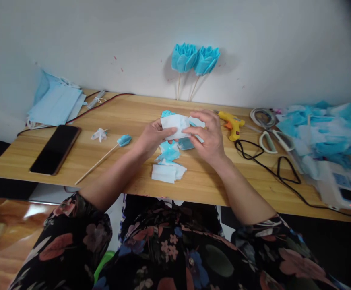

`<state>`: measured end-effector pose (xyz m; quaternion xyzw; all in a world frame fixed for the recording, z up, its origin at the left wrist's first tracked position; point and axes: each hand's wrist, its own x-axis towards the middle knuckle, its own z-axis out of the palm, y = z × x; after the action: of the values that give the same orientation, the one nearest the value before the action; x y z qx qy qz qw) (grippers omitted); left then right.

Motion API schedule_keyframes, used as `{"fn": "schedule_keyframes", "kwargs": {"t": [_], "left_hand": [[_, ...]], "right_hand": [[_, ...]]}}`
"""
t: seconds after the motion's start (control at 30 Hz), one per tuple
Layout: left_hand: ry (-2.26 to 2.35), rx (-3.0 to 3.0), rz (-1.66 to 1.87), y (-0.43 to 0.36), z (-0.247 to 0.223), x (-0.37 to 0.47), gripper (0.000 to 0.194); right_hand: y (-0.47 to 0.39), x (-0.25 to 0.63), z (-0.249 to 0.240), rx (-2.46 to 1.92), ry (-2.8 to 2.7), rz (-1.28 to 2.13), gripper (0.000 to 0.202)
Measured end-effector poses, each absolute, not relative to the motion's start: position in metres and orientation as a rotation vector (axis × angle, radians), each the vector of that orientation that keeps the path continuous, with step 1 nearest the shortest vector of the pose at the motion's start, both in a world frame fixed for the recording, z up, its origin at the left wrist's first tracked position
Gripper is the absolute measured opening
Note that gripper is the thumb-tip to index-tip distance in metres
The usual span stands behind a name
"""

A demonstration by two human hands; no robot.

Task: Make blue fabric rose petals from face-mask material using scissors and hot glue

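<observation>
Above the middle of the wooden table, my left hand (151,136) pinches the left side of a white piece of mask fabric (174,122). On its right side, the fingers of my right hand (207,135) are closed on the same piece. Behind and below the hands lie blue and white fabric pieces (168,151), with a paler stack (164,172) nearer the table's front edge. Left of my left hand rests a thin wooden stick with a small blue fabric bud (124,140) at its tip. A crumpled white scrap (99,135) lies beyond it.
Two blue fabric flowers (184,59) on sticks lean against the wall. At left are face masks (57,98) and a phone (55,150). To the right lie a yellow glue gun (231,124), scissors (276,140), a black cord, a power strip (334,183) and piled blue fabric (323,129).
</observation>
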<state>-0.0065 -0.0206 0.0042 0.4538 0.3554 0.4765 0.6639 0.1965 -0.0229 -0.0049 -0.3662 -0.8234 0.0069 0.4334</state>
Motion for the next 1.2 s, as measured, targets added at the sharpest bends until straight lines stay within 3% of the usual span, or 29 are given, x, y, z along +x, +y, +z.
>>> {"fn": "schedule_keyframes", "kwargs": {"t": [0.47, 0.83, 1.2], "left_hand": [[0.903, 1.165, 1.12, -0.0212, 0.0055, -0.0067, 0.018], [0.741, 0.971, 0.957, -0.0191, 0.0122, -0.0128, 0.02], [0.781, 0.974, 0.954, -0.0208, 0.0097, -0.0099, 0.023]], "right_hand": [[-0.0244, 0.1962, -0.0046, -0.915, -1.964, 0.074, 0.011], [-0.0221, 0.1985, -0.0066, -0.872, -2.014, 0.08, 0.044], [-0.0251, 0.1967, -0.005, -0.895, -2.042, 0.065, 0.015]]}}
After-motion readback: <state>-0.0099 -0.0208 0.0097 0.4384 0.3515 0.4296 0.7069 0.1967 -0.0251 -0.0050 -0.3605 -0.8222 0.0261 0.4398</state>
